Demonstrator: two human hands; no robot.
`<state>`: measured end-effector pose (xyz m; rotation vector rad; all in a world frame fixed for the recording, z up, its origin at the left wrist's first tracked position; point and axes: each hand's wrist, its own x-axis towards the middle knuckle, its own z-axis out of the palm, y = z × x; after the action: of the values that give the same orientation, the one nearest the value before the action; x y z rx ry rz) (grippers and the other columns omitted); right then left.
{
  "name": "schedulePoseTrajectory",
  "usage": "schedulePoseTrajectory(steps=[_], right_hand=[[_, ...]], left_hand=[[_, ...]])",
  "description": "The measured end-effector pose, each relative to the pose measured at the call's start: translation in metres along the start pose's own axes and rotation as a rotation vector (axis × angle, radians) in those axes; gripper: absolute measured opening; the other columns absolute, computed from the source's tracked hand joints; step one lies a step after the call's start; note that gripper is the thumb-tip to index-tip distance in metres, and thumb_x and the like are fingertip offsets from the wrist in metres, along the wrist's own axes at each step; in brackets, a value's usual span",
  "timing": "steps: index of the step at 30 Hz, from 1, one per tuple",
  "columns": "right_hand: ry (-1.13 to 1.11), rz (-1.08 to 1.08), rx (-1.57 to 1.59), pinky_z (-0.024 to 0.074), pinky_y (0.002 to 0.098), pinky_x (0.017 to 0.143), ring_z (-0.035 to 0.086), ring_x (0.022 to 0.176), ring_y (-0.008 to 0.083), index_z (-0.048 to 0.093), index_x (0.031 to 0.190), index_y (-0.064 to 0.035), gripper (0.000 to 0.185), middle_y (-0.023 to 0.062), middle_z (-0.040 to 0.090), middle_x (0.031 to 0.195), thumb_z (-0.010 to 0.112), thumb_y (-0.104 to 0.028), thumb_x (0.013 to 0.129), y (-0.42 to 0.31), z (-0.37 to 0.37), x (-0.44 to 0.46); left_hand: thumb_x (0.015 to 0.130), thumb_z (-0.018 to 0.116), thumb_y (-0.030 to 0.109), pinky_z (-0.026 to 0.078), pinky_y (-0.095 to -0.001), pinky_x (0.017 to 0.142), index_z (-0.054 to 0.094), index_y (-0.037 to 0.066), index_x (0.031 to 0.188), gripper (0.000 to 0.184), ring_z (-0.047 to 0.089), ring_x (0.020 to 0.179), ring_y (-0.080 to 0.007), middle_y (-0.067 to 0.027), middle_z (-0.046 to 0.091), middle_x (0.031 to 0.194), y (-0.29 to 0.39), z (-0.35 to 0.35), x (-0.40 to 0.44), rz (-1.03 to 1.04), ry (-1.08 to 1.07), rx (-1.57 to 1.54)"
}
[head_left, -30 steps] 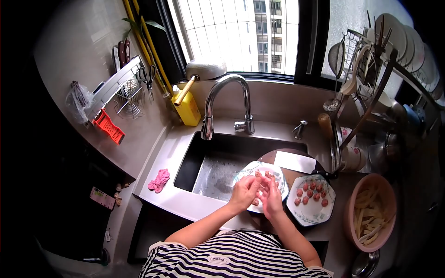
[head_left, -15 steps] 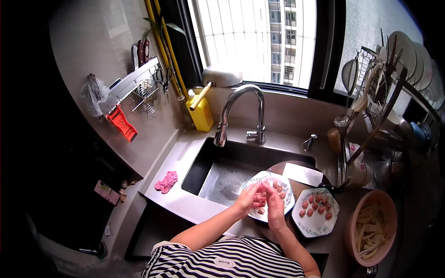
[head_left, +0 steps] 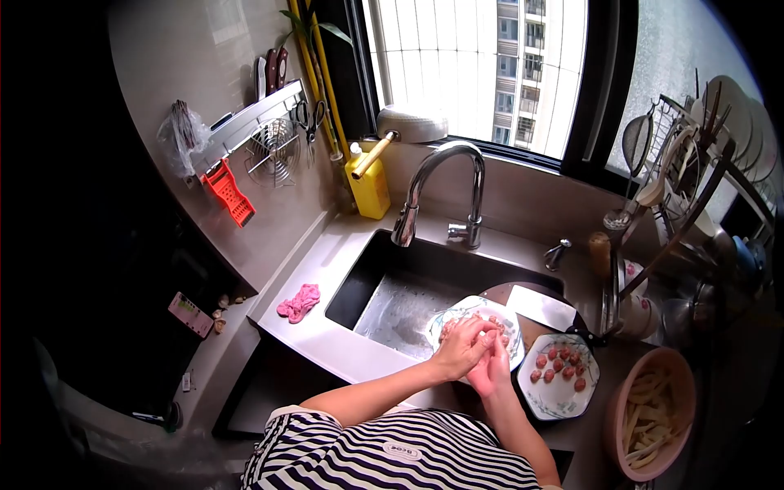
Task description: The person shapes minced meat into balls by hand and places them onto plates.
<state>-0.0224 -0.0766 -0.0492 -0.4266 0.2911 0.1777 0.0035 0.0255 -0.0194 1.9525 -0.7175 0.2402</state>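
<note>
My left hand [head_left: 464,346] lies over my right hand [head_left: 491,369], the two cupped together above the near side of a white patterned plate [head_left: 437,324]. Both are closed, and whatever sits between the palms is hidden. Pink lumps of raw meat [head_left: 499,322] show on that plate around my fingers. Just right of my right hand, a second, many-sided plate [head_left: 562,403] holds several round raw meatballs [head_left: 567,371], set apart from each other.
Behind the plates, a cleaver [head_left: 540,308] rests on a round board [head_left: 496,291] reaching over the sink [head_left: 384,314]. At right stand a pink bowl of pale strips [head_left: 651,412] and a dish rack [head_left: 694,196]. A pink cloth [head_left: 299,303] lies left, near the faucet [head_left: 478,196].
My hands have turned from facing each other with fingers raised to the left lying over the right. The whole view has shifted a little; plates and meatballs look the same.
</note>
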Motion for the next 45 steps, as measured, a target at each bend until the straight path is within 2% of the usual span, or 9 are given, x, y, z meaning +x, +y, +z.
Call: schedulePoseTrajectory(steps=[4, 10, 13, 16, 20, 25, 30, 38, 45], right_hand=[[-0.135, -0.206, -0.170, 0.0395, 0.0349, 0.096, 0.050, 0.110, 0.0196, 0.047, 0.119, -0.0022, 0.042, 0.0103, 0.053, 0.116, 0.032, -0.035, 0.098, -0.001, -0.008, 0.006], [-0.344, -0.603, -0.810, 0.0345, 0.0327, 0.099, 0.048, 0.113, 0.0218, 0.055, 0.112, 0.0029, 0.036, 0.0132, 0.055, 0.116, 0.043, -0.028, 0.096, -0.008, 0.029, -0.028], [-0.326, -0.847, -1.036, 0.0359, 0.0324, 0.097, 0.048, 0.113, 0.0205, 0.057, 0.108, 0.0033, 0.032, 0.0125, 0.057, 0.113, 0.045, -0.024, 0.095, -0.005, 0.020, -0.025], [-0.175, -0.635, -0.776, 0.0401, 0.0330, 0.094, 0.054, 0.104, 0.0212, 0.059, 0.104, 0.0025, 0.031, 0.0123, 0.058, 0.109, 0.043, -0.022, 0.096, -0.013, 0.014, -0.023], [-0.107, -0.314, -0.405, 0.0425, 0.0327, 0.092, 0.054, 0.106, 0.0208, 0.056, 0.110, -0.0022, 0.032, 0.0116, 0.056, 0.117, 0.039, -0.026, 0.097, -0.016, -0.011, -0.005], [-0.046, -0.062, 0.032, 0.0434, 0.0368, 0.094, 0.051, 0.110, 0.0227, 0.043, 0.119, -0.0006, 0.038, 0.0134, 0.050, 0.119, 0.031, -0.030, 0.098, 0.001, -0.006, 0.002], [-0.066, 0.000, 0.119, 0.0475, 0.0359, 0.087, 0.055, 0.099, 0.0201, 0.048, 0.112, -0.0024, 0.037, 0.0112, 0.055, 0.111, 0.031, -0.033, 0.098, -0.005, -0.031, 0.015], [-0.220, 0.073, 0.049, 0.0502, 0.0328, 0.072, 0.059, 0.086, 0.0171, 0.055, 0.101, -0.0047, 0.032, 0.0081, 0.061, 0.099, 0.038, -0.032, 0.097, -0.020, -0.060, -0.018], [-0.255, -0.874, -1.204, 0.0421, 0.0349, 0.089, 0.054, 0.102, 0.0261, 0.054, 0.112, 0.0001, 0.029, 0.0143, 0.057, 0.110, 0.052, -0.019, 0.090, -0.004, -0.008, -0.046]], left_hand=[[0.094, 0.046, 0.026, 0.049, -0.0273, 0.072, 0.055, 0.001, 0.106, 0.030, 0.060, 0.079, -0.0141, -0.0076, 0.059, 0.094, -0.014, -0.001, 0.003, -0.222, 0.095, -0.209], [0.096, 0.032, 0.047, 0.050, -0.0327, 0.067, 0.053, 0.016, 0.106, 0.039, 0.059, 0.075, -0.0118, 0.0007, 0.059, 0.091, -0.023, 0.000, -0.006, -1.102, -0.120, -1.295], [0.095, 0.038, 0.045, 0.042, -0.0213, 0.047, 0.055, 0.015, 0.087, 0.036, 0.049, 0.051, -0.0068, 0.0016, 0.054, 0.065, -0.043, 0.009, -0.016, -1.102, -0.166, -1.530], [0.095, 0.043, 0.039, 0.020, -0.0188, 0.031, 0.053, 0.010, 0.075, 0.036, 0.021, 0.033, -0.0055, 0.0057, 0.031, 0.047, -0.031, 0.001, -0.009, -0.993, -0.154, -1.320], [0.096, 0.043, 0.037, 0.024, -0.0228, 0.030, 0.056, 0.005, 0.067, 0.044, 0.028, 0.032, -0.0078, 0.0033, 0.034, 0.043, 0.004, 0.003, 0.006, -0.791, 0.147, -0.980], [0.089, 0.054, 0.027, 0.044, -0.0346, 0.063, 0.060, 0.003, 0.073, 0.029, 0.055, 0.065, -0.0273, -0.0118, 0.056, 0.065, 0.004, 0.006, 0.001, -0.006, -0.059, 0.213], [0.088, 0.054, 0.024, 0.043, -0.0354, 0.073, 0.061, 0.003, 0.077, 0.025, 0.055, 0.073, -0.0268, -0.0109, 0.059, 0.076, 0.012, 0.015, -0.002, 0.138, -0.001, 0.086], [0.094, 0.047, 0.024, 0.051, -0.0249, 0.070, 0.059, -0.001, 0.095, 0.027, 0.060, 0.080, -0.0149, -0.0065, 0.061, 0.092, -0.012, 0.014, -0.024, -0.302, -0.087, -0.225], [0.096, 0.038, 0.036, 0.049, -0.0353, 0.085, 0.055, 0.006, 0.102, 0.035, 0.058, 0.091, -0.0180, -0.0072, 0.060, 0.096, 0.007, 0.016, -0.033, -1.082, 0.067, -1.392]])
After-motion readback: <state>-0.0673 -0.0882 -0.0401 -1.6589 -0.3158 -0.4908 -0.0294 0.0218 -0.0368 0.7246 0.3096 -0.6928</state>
